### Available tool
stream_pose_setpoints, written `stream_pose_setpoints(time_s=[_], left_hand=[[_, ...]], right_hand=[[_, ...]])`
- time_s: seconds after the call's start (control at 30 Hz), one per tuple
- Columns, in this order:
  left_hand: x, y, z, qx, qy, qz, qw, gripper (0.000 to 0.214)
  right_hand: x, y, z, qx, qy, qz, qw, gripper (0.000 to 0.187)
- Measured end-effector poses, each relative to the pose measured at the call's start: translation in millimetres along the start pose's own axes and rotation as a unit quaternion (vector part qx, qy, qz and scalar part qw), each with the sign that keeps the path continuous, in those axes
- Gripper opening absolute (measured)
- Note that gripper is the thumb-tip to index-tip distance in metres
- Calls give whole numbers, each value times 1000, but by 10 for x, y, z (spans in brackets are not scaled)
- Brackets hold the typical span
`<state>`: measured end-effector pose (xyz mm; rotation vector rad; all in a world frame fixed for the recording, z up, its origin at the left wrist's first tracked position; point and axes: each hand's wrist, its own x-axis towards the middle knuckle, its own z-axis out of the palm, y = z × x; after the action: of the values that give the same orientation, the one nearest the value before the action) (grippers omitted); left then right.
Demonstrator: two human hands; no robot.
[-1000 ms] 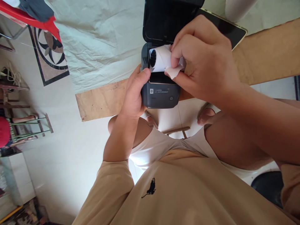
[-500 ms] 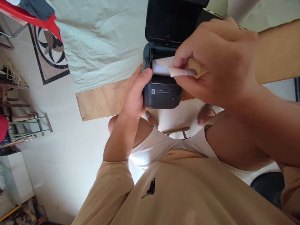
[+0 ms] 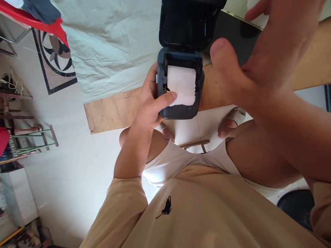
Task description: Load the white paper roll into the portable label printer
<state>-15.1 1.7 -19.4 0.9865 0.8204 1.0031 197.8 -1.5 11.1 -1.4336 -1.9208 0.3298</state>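
Note:
A small dark label printer (image 3: 178, 113) is gripped at its left side by my left hand (image 3: 151, 101). Its black lid (image 3: 187, 26) stands swung open away from me. White paper (image 3: 183, 81) lies in the printer's bay, with its torn-looking end out over the front edge. My left thumb presses on the paper's lower left corner. My right hand (image 3: 261, 58) is raised to the right of the printer, apart from it, with thumb and fingers spread and nothing between them.
The printer is held over a wooden board (image 3: 111, 112) and a pale wrinkled cloth (image 3: 111, 44). A flat black object (image 3: 241, 38) lies behind my right hand. At the far left are a red chair edge (image 3: 28, 17) and a green-framed stool (image 3: 33, 139).
My right hand has let go of the paper and moved right and up, opening. The paper now lies flat over the printer's front, and my left thumb has moved onto it.

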Motion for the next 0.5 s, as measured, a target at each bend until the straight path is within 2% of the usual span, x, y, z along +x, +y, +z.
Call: stream_pose_setpoints(time_s=[0.1, 0.17, 0.23, 0.3, 0.37, 0.43, 0.5], left_hand=[[-2, 0, 5, -3, 14, 3, 1000, 41], [-7, 5, 15, -11, 15, 6, 1000, 38], [-16, 18, 23, -19, 10, 7, 1000, 34], [-27, 36, 28, -31, 10, 6, 999, 33], [-38, 49, 32, -41, 0, 3, 999, 39], [-45, 53, 42, -49, -15, 9, 999, 44], [-48, 46, 57, -54, -14, 17, 998, 39]], right_hand=[[89, 64, 82, 78, 55, 13, 995, 67], [150, 72, 136, 209, 101, 25, 972, 56], [188, 53, 153, 290, 120, 26, 949, 47], [191, 26, 133, 287, 88, 16, 954, 43], [169, 9, 103, 206, 14, 0, 978, 43], [143, 11, 97, 131, -62, -17, 989, 51], [133, 34, 128, 84, -121, -46, 988, 60]])
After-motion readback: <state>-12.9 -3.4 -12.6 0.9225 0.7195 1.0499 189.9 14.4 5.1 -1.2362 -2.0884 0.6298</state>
